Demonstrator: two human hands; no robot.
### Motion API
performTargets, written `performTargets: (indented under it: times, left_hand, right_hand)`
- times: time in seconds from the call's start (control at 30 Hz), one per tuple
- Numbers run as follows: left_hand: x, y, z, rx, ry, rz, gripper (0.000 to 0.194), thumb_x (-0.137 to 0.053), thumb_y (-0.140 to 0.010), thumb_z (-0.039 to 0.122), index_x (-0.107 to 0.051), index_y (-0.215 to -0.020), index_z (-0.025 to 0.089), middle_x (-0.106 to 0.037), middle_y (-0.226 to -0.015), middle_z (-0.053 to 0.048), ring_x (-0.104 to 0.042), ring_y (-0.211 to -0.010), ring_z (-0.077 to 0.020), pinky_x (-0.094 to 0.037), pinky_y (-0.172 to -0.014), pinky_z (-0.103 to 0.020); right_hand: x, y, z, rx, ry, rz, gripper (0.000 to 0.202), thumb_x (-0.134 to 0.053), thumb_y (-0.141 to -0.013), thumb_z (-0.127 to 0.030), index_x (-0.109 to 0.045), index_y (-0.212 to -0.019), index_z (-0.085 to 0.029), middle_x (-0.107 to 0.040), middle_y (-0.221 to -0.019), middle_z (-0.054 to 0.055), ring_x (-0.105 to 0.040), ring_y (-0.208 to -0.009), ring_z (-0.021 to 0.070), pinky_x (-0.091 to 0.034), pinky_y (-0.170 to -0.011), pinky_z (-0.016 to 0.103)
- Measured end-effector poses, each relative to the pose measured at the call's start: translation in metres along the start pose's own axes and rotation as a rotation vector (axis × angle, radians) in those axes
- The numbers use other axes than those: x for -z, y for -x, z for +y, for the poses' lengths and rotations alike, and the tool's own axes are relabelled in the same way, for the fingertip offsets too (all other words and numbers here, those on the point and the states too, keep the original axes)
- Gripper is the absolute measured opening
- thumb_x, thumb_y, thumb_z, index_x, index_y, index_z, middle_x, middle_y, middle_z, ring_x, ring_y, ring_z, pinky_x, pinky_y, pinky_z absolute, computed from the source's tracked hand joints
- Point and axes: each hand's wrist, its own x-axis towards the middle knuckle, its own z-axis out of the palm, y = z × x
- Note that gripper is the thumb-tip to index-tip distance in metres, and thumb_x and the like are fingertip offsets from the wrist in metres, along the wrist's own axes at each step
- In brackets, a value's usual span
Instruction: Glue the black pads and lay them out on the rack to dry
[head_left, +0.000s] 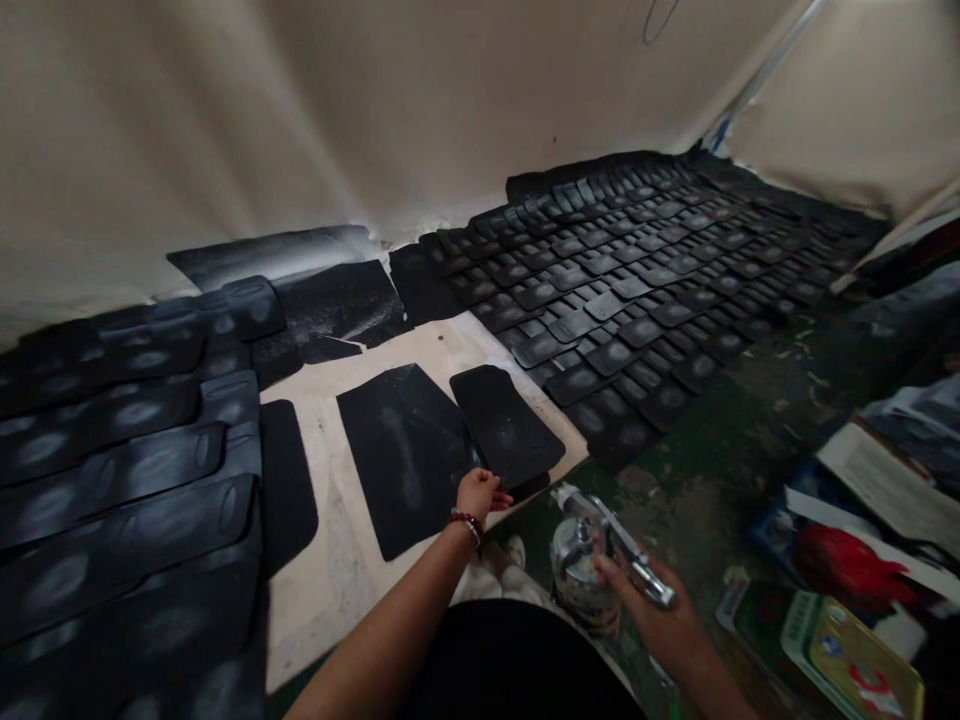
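My right hand (pixel 637 590) is wrapped round a silver spray gun (pixel 619 540) with a round metal cup (pixel 576 560) beneath it. The gun's nozzle points forward and to the left. My left hand (pixel 481 494) is closed at the near edge of a rounded black mat (pixel 506 425), its fingers pinched together there. Beside that mat, a larger black sheet (pixel 405 450) with a pale hazy streak lies on a beige board (pixel 322 470). Part of another dark piece (pixel 529 490) shows under the mat's near edge.
Overlapping black mats with whitish hazy spots lie in rows at left (pixel 127 410) and right (pixel 637 290). Light sheeting (pixel 420 110) hangs behind. To my right are a yellow-green tin (pixel 855 650), a red bundle (pixel 851 570) and scraps on the dark green floor (pixel 690 480).
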Motion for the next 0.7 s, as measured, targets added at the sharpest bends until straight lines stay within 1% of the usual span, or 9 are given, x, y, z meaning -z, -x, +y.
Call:
performTargets:
  times: [0.1, 0.17, 0.3, 0.43, 0.53, 0.6, 0.7]
  left_hand:
    - [0.0, -0.001, 0.0, 0.001, -0.004, -0.013, 0.015, -0.044, -0.087, 0.009, -0.04, -0.075, 0.017, -0.057, -0.051, -0.001, -0.06, -0.042, -0.0138, -0.045, -0.04, -0.02]
    - [0.0, -0.001, 0.0, 0.001, -0.007, -0.018, 0.015, -0.044, -0.087, 0.009, -0.04, -0.075, 0.017, -0.057, -0.051, -0.001, -0.06, -0.042, -0.0137, -0.045, -0.04, -0.02]
    - [-0.001, -0.002, -0.001, -0.009, 0.005, -0.024, 0.015, -0.044, -0.087, 0.01, -0.04, -0.074, 0.017, -0.056, -0.05, 0.0, -0.06, -0.042, -0.0137, -0.044, -0.04, -0.019]
    - [-0.003, -0.001, -0.001, -0.002, 0.032, -0.018, 0.014, -0.045, -0.087, 0.012, -0.04, -0.076, 0.017, -0.055, -0.051, 0.001, -0.062, -0.043, -0.0145, -0.045, -0.039, -0.019]
    - [-0.006, -0.001, -0.001, 0.008, 0.09, -0.028, 0.014, -0.048, -0.088, 0.019, -0.038, -0.079, 0.018, -0.054, -0.053, 0.002, -0.063, -0.045, -0.0159, -0.047, -0.04, -0.021]
    - [-0.01, -0.003, -0.001, 0.014, 0.097, -0.035, 0.016, -0.049, -0.088, 0.022, -0.036, -0.081, 0.019, -0.054, -0.054, 0.002, -0.063, -0.045, -0.0167, -0.048, -0.041, -0.022]
    - [-0.013, -0.005, 0.002, 0.005, 0.032, -0.02, 0.016, -0.049, -0.088, 0.018, -0.033, -0.084, 0.019, -0.051, -0.057, 0.004, -0.064, -0.045, -0.0181, -0.049, -0.041, -0.023]
  right_hand:
    - [-0.006, -0.005, -0.011, 0.028, 0.037, 0.057, 0.038, -0.066, -0.074, -0.047, -0.068, -0.097, -0.016, -0.069, -0.084, 0.006, -0.064, -0.084, 0.0246, -0.053, -0.075, 0.03]
    - [-0.006, -0.009, -0.014, 0.041, 0.041, 0.08, 0.037, -0.065, -0.075, -0.047, -0.068, -0.096, -0.017, -0.068, -0.08, 0.005, -0.064, -0.081, 0.0234, -0.052, -0.071, 0.029]
    - [0.0, -0.012, -0.009, 0.041, 0.031, 0.074, 0.035, -0.066, -0.075, -0.046, -0.067, -0.094, -0.017, -0.068, -0.087, 0.005, -0.063, -0.089, 0.0239, -0.052, -0.073, 0.027]
    - [0.005, -0.006, -0.005, 0.007, 0.041, 0.067, 0.038, -0.068, -0.072, -0.049, -0.068, -0.091, -0.016, -0.069, -0.084, 0.007, -0.064, -0.082, 0.0239, -0.053, -0.072, 0.028]
    - [0.0, -0.003, -0.008, -0.022, 0.019, 0.072, 0.039, -0.069, -0.07, -0.05, -0.069, -0.088, -0.016, -0.07, -0.083, 0.008, -0.065, -0.08, 0.0251, -0.054, -0.071, 0.029]
    - [-0.005, -0.003, -0.011, -0.019, -0.01, 0.051, 0.038, -0.069, -0.07, -0.05, -0.07, -0.089, -0.016, -0.071, -0.088, 0.009, -0.066, -0.084, 0.0262, -0.054, -0.076, 0.031]
    - [-0.007, -0.007, -0.012, 0.013, -0.026, 0.017, 0.036, -0.064, -0.074, -0.049, -0.071, -0.092, -0.019, -0.07, -0.096, 0.007, -0.063, -0.098, 0.0274, -0.049, -0.091, 0.034]
